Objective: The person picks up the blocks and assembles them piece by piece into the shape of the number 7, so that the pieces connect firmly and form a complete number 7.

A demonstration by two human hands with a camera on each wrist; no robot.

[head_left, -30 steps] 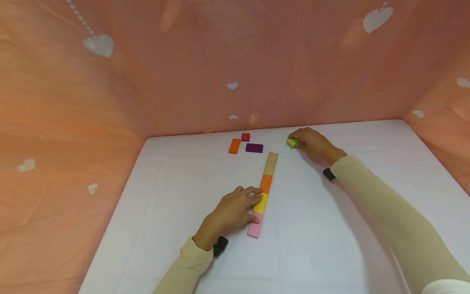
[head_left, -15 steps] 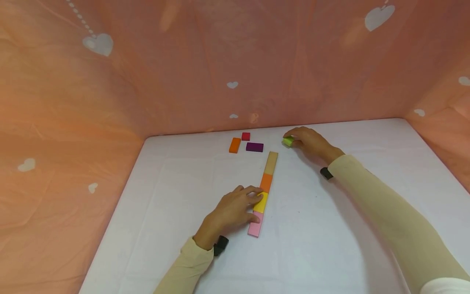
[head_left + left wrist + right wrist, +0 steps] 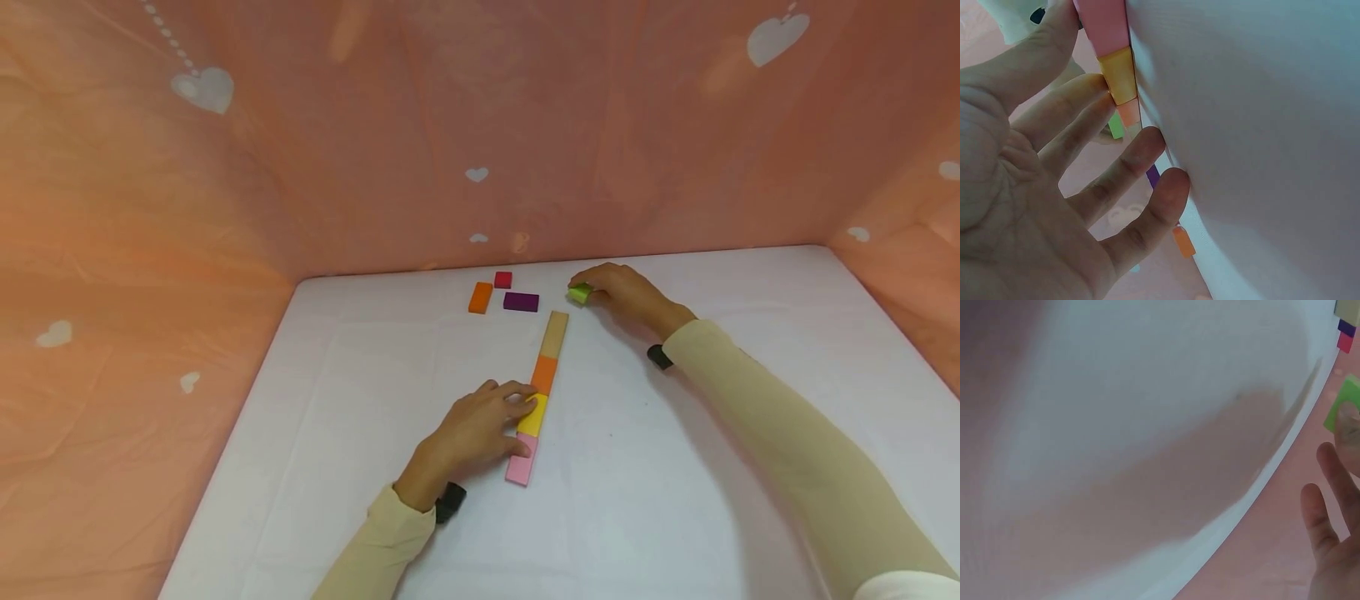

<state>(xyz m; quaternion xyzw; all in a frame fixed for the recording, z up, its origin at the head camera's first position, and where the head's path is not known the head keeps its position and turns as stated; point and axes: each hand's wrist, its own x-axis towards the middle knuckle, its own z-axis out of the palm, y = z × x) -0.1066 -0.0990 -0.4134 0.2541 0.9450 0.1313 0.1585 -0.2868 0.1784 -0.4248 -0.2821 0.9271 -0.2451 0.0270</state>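
Observation:
In the head view a row of blocks runs away from the person: a pink block (image 3: 520,468), a yellow block (image 3: 533,417), an orange block (image 3: 543,373) and a plain wooden block (image 3: 554,333), end to end. My left hand (image 3: 480,425) rests at the row's left side, fingertips touching the yellow block and thumb at the pink one. Its fingers look loosely extended in the left wrist view. Beyond the row's far end, my right hand (image 3: 626,293) pinches a light green block (image 3: 580,293) between thumb and fingers. The right wrist view shows this green block (image 3: 1345,403) off the table.
At the back of the white table (image 3: 360,400) lie a loose orange block (image 3: 480,297), a red block (image 3: 503,280) and a purple block (image 3: 521,302). A pink-orange cloth (image 3: 570,125) with hearts hangs behind and at the sides.
My right hand has moved a little to the left with the green block, nearer the far end of the row. The left hand and the row have stayed put.

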